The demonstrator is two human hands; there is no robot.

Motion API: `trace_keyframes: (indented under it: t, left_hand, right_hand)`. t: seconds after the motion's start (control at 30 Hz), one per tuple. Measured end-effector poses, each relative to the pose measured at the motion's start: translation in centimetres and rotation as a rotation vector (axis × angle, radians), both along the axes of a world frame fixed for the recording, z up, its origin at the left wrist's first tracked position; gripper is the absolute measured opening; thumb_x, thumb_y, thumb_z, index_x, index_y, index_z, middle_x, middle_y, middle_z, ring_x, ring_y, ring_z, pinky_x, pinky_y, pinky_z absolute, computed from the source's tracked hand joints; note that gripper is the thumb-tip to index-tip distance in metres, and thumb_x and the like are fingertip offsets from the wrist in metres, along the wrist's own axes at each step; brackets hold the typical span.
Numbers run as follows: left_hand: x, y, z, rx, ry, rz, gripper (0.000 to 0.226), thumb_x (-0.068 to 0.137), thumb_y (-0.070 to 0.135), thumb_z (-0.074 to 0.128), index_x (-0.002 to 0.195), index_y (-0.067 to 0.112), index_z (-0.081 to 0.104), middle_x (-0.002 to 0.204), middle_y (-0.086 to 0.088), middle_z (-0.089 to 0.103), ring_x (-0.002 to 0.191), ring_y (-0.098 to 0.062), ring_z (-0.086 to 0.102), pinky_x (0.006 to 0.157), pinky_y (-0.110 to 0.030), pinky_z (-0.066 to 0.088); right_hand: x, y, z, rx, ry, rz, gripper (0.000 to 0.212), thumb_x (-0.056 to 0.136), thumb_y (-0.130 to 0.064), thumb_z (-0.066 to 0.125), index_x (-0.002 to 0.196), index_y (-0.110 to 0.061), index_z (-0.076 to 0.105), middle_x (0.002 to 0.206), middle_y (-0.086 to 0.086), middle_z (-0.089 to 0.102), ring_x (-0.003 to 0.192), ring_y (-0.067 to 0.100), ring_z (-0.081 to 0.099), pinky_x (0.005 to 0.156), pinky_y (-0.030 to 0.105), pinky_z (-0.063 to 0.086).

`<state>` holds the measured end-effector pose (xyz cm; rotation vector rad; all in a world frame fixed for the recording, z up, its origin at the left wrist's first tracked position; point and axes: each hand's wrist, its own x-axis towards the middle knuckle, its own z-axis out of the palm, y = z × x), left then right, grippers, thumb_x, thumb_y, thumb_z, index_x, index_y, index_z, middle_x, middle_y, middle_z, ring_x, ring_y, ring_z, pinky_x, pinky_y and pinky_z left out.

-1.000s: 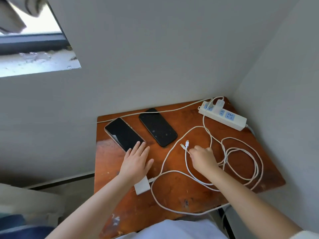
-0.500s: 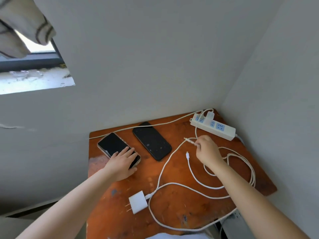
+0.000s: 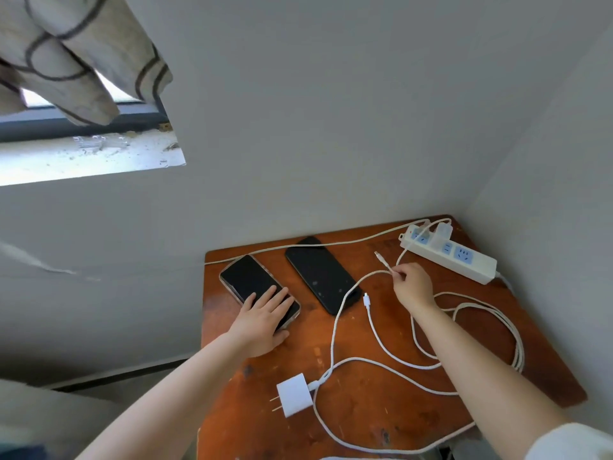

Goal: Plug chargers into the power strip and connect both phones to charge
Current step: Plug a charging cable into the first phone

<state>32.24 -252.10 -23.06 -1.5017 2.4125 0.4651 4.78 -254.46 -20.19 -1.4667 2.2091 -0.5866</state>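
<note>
Two dark phones lie on the brown table (image 3: 365, 423). My left hand (image 3: 263, 318) rests flat on the near end of the left phone (image 3: 247, 280). The right phone (image 3: 321, 277) lies untouched beside it. My right hand (image 3: 413, 287) pinches a white cable just behind its connector (image 3: 381, 258), which points up and away. A second cable's connector (image 3: 366, 299) lies loose near the right phone. A white charger (image 3: 296, 395) lies unplugged at the front, prongs to the left. The white power strip (image 3: 451, 257) sits at the back right with a charger (image 3: 442, 231) plugged in.
White cable coils (image 3: 497, 327) sprawl over the right half of the table. The strip's own cord (image 3: 298, 246) runs along the back edge. Walls close the table in behind and on the right. A window sill and curtain (image 3: 76, 58) are at upper left.
My right hand has lifted the cable end up and back toward the power strip. My left hand slid forward onto the left phone's lower end. The camera tilted upward.
</note>
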Motion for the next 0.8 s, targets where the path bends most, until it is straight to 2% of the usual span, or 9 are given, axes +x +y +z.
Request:
trace_keyframes:
  t: [0.17,0.33,0.57,0.67,0.8]
  left_hand:
    - [0.1,0.0,-0.7,-0.006,0.016,0.018,0.061,0.095,0.042,0.033,0.144,0.028,-0.001,0.156,0.002,-0.007,0.141,-0.020,-0.014,0.111,-0.041,-0.012]
    - [0.0,0.1,-1.2,-0.017,0.025,0.036,0.060,0.095,0.046,0.028,0.144,0.029,-0.001,0.156,0.003,-0.009,0.141,-0.020,-0.016,0.109,-0.039,-0.016]
    - [-0.2,0.2,-0.8,0.004,0.003,0.039,0.059,0.095,0.048,0.024,0.144,0.028,-0.003,0.155,0.002,-0.010,0.141,-0.020,-0.017,0.110,-0.039,-0.016]
    - [-0.2,0.3,-0.6,0.005,-0.003,0.033,0.059,0.095,0.047,0.024,0.144,0.027,-0.003,0.155,0.001,-0.010,0.141,-0.020,-0.017,0.111,-0.040,-0.015]
    - [-0.3,0.3,-0.5,0.001,-0.008,0.033,0.059,0.096,0.046,0.024,0.144,0.026,-0.004,0.155,0.000,-0.011,0.141,-0.021,-0.017,0.111,-0.040,-0.015]
  right_hand:
    - [0.0,1.0,-1.1,-0.002,0.085,0.050,0.023,0.092,-0.003,0.046,0.112,0.002,0.057,0.117,0.020,0.056,0.102,0.029,0.058,0.076,0.021,0.038]
    - [-0.6,2.1,-1.5,-0.030,0.086,0.049,0.023,0.092,-0.004,0.046,0.111,0.001,0.058,0.113,0.019,0.061,0.102,0.029,0.058,0.081,0.028,0.045]
    - [-1.1,2.8,-1.5,-0.094,0.134,0.089,0.022,0.094,-0.008,0.044,0.111,-0.002,0.056,0.108,0.016,0.064,0.098,0.027,0.061,0.076,0.027,0.047]
    - [-1.4,3.1,-1.5,-0.075,0.204,0.136,0.025,0.092,-0.005,0.047,0.116,-0.003,0.051,0.110,0.017,0.061,0.096,0.028,0.062,0.076,0.030,0.051]
    - [-2.1,3.6,-1.4,-0.017,0.230,0.183,0.031,0.090,0.000,0.050,0.121,-0.003,0.049,0.115,0.017,0.059,0.102,0.028,0.060,0.083,0.030,0.051]
